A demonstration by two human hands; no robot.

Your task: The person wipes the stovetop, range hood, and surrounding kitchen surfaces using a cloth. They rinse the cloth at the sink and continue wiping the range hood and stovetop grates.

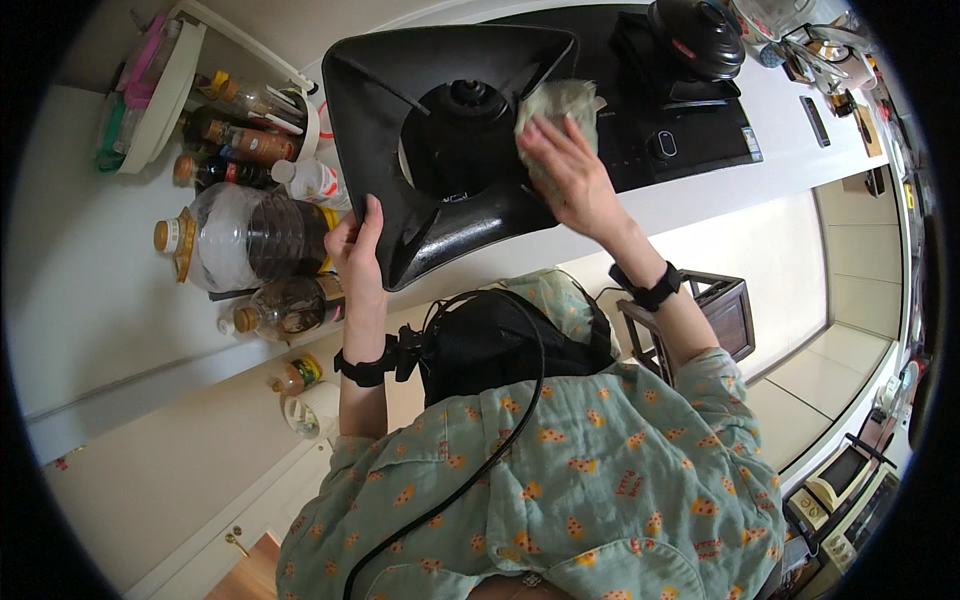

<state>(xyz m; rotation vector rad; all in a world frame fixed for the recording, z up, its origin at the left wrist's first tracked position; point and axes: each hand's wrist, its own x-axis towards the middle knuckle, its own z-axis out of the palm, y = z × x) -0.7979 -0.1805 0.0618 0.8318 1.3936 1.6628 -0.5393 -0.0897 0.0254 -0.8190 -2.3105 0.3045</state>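
A black square stove wind shield [465, 236] with a round central opening is tilted over the glass cooktop [697, 161]. Through the opening a dark burner [472, 97] shows. My left hand [360, 244] grips the shield's near left corner, thumb on the upper face and fingers around the edge. A pale greenish cloth [566, 97], bunched up, lies under my right hand [566, 169], which presses it against the shield's right side. The fingers of that hand are slightly blurred and spread over the cloth.
Left of the shield stand a large plastic oil bottle [255, 240], a white-capped bottle [311, 180] and several sauce bottles [251, 142]. A black lidded pot [694, 37] sits on the cooktop's far right. Below the counter is a dark wooden stool [727, 319].
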